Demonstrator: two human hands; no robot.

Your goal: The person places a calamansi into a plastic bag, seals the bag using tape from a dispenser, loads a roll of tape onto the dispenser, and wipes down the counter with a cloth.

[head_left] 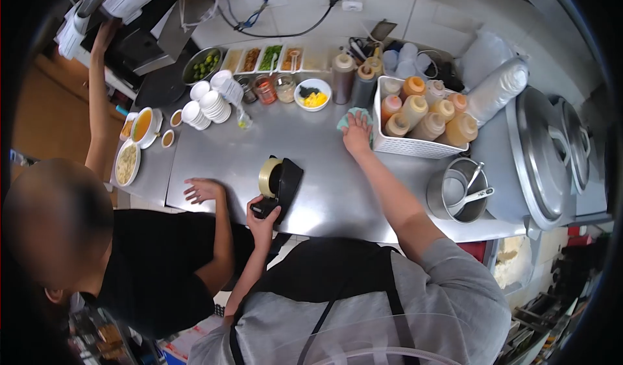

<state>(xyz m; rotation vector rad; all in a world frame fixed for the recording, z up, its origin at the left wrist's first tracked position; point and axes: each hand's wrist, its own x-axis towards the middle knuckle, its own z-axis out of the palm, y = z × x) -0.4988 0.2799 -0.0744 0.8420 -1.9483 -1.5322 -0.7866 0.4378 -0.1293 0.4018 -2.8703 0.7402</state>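
Note:
My left hand (264,217) grips the near end of a black tape dispenser (289,184), which carries a roll of pale yellow tape (269,175). Farther right, my right hand (356,135) presses on a light green cloth (347,120) on the steel counter (227,146). Just right of the cloth stands a white basket (415,147) full of sauce bottles. A white bowl (313,105) with yellow and dark green food is to the left of my right hand.
A co-worker in black (152,261) stands at the left, one hand over the counter, the other raised. Stacked white cups (209,109), food bowls (143,128) and jars (265,89) line the back and left. A metal pot (454,203) stands right, beside large lidded pots (538,151).

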